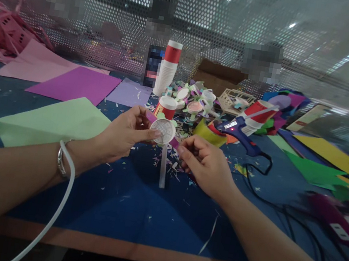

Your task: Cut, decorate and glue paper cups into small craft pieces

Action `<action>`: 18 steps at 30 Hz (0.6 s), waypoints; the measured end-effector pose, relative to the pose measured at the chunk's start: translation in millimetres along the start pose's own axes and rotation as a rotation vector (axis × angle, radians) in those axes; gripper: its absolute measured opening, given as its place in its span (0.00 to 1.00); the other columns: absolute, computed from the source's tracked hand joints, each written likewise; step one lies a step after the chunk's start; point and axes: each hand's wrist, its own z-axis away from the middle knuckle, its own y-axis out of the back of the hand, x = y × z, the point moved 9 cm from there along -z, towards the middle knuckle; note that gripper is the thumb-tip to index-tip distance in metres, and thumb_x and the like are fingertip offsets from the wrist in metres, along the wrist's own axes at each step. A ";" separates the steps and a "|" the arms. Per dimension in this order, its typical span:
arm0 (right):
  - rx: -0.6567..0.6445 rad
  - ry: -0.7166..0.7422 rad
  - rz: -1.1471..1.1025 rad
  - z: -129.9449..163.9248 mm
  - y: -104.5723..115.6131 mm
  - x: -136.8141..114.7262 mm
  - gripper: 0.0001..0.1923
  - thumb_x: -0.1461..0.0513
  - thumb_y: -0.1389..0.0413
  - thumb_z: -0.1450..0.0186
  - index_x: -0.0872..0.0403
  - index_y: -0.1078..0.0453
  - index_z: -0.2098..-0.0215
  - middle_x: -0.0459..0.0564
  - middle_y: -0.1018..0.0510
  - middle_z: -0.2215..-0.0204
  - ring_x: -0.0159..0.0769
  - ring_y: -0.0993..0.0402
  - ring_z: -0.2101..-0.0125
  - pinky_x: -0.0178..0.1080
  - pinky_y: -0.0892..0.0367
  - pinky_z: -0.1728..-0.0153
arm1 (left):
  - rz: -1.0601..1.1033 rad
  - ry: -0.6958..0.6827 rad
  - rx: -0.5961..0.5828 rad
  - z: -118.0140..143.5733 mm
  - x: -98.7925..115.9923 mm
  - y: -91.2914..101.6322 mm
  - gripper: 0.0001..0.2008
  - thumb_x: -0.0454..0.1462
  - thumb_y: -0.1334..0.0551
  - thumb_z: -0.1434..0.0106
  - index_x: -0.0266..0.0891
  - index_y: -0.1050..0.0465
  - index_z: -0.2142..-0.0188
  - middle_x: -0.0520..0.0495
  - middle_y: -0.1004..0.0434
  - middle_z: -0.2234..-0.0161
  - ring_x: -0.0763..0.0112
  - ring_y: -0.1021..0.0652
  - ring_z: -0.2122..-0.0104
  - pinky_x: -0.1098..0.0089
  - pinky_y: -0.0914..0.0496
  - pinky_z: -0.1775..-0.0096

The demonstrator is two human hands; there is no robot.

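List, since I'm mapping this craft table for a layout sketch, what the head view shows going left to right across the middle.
Light green paper sheet → left hand → white round paper piece held in its fingers → right hand → blue glue gun → yellow paper sheet.

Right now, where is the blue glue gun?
In the head view, the glue gun lies on the table right of centre, just beyond the right hand, beside a tipped red-and-white paper cup.

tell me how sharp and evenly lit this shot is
Head view: the hands and paper cup are fairly sharp; the mesh screen glares with ceiling-light reflections; the edges blur and bend, and the top right corner is black.
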 end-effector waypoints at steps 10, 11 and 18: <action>-0.005 0.005 0.005 1.6 0.1 -2.7 0.11 0.55 0.45 0.31 0.52 0.34 0.67 0.44 0.30 0.76 0.30 0.32 0.78 0.35 0.36 0.76 | 0.014 -0.016 0.013 1.0 -0.3 -2.4 0.20 0.29 0.28 0.47 0.39 0.35 0.61 0.53 0.27 0.66 0.74 0.24 0.67 0.69 0.23 0.64; -0.004 0.012 0.008 1.4 0.4 -3.3 0.11 0.55 0.45 0.31 0.52 0.34 0.67 0.44 0.30 0.76 0.30 0.32 0.77 0.35 0.36 0.76 | 0.020 -0.026 0.029 0.5 1.0 -0.4 0.20 0.29 0.28 0.47 0.39 0.35 0.61 0.53 0.27 0.66 0.74 0.24 0.67 0.69 0.23 0.64; 0.007 0.002 -0.030 2.0 2.1 -3.3 0.10 0.55 0.45 0.30 0.52 0.33 0.67 0.44 0.28 0.75 0.29 0.32 0.78 0.34 0.37 0.77 | 0.024 -0.023 0.000 0.1 -0.8 -0.8 0.20 0.30 0.27 0.47 0.39 0.35 0.60 0.53 0.26 0.65 0.74 0.23 0.66 0.69 0.23 0.62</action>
